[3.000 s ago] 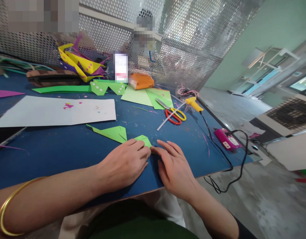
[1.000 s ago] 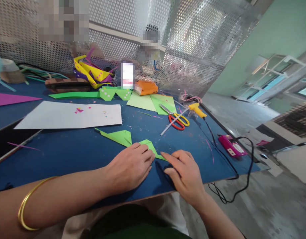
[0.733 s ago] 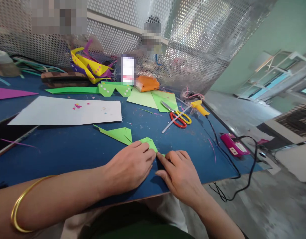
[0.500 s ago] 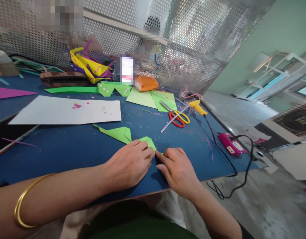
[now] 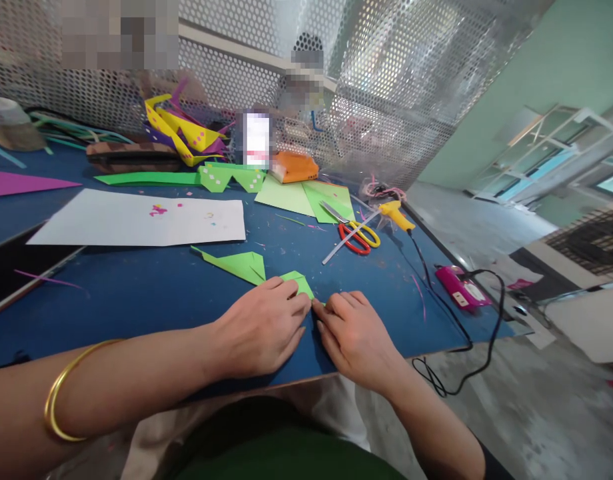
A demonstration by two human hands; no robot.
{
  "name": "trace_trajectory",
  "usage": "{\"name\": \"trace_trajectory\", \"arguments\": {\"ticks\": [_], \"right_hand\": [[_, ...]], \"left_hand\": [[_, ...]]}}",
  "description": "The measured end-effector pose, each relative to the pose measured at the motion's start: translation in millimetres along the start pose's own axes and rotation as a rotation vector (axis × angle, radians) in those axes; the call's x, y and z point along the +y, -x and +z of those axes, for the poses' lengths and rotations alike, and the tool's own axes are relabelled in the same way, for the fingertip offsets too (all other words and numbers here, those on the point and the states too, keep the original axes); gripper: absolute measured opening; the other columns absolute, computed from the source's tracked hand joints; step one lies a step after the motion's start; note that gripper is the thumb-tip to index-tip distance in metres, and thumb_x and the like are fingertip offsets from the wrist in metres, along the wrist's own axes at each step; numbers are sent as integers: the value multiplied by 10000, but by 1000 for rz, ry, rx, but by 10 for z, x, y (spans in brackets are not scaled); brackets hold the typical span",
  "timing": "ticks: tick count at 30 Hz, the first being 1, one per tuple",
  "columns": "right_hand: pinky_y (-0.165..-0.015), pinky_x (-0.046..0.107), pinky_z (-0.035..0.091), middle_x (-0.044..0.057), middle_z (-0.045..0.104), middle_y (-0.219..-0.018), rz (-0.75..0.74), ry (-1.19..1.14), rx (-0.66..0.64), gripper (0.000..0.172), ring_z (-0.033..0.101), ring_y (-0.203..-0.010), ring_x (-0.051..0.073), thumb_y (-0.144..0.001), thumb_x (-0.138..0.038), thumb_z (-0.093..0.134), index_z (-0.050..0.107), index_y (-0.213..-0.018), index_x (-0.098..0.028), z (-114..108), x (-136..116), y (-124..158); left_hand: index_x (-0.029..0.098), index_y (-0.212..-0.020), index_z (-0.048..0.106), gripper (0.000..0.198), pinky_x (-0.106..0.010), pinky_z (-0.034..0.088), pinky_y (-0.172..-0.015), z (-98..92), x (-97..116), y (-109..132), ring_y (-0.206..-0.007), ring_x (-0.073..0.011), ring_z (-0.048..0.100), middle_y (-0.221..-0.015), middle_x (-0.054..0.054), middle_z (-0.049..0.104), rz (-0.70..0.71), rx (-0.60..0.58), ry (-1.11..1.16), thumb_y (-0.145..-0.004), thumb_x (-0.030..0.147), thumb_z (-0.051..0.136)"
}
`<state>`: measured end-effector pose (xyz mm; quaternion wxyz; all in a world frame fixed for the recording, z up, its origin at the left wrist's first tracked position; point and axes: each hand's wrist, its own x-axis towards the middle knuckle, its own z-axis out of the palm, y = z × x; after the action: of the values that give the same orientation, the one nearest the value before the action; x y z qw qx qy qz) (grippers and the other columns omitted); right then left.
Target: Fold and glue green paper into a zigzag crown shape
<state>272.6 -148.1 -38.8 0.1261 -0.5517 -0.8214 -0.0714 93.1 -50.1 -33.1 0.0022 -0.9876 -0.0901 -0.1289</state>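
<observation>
A folded light-green paper cutout (image 5: 239,265) lies on the blue table, with one narrow strip pointing left and a second lobe partly under my fingers. My left hand (image 5: 266,323) is closed with curled fingers, pressing and gripping the paper near its right part. At the right end of the cutout my right hand (image 5: 359,337) is closed too, its thumb and forefinger on the paper's narrow tip, close to my left fingertips. The fingers hide much of that tip. Behind lie green paper glasses (image 5: 231,177) dotted with small pale pieces.
Red-and-yellow-handled scissors (image 5: 354,233) lie beyond my right hand, crossed by a clear glue stick of a yellow glue gun (image 5: 397,216). Its cord runs near a pink power strip (image 5: 461,288). White paper (image 5: 121,220) with small bits, an orange packet (image 5: 292,167) and yellow paper glasses (image 5: 186,133) lie further back.
My right thumb has drawn in closer to the forefinger at the paper's tip. My left hand keeps its hold. The whole view has shifted slightly.
</observation>
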Motion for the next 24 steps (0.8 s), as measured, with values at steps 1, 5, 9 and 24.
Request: {"name": "trace_trajectory", "arguments": {"ticks": [1,5,9,24], "right_hand": [[-714,390,383,93,568,-821,-3,8,7,341,493,-772,226,-965,-212,383,678,-1066,-75,4,1,-1],[-709,371,388,92,587,-847,63,-17,53,355,516,-778,218,-986,-226,376,641,-1183,-96,44,22,53],[-723,350,401,87,658,-899,79,-40,197,335,562,-820,207,-987,-225,438,596,-1260,-112,89,41,83],[-721,368,411,90,706,-778,-67,172,233,356,614,-756,206,-946,-57,417,557,-1272,-40,157,75,-62]], "left_hand": [[143,-940,636,271,-425,361,-770,-4,3,-4,-848,-249,489,-867,-55,592,-5,-5,0,-947,283,405],[130,-982,638,271,-424,381,-768,-34,17,-9,-860,-253,503,-898,-63,612,-16,-28,-4,-929,300,433],[114,-1048,637,297,-422,413,-794,-70,20,13,-904,-265,536,-953,-89,644,-21,-19,-6,-916,308,454],[160,-988,720,298,-419,467,-849,-460,-632,392,-975,-278,658,-1010,-96,741,-406,24,-106,-915,243,443]]}}
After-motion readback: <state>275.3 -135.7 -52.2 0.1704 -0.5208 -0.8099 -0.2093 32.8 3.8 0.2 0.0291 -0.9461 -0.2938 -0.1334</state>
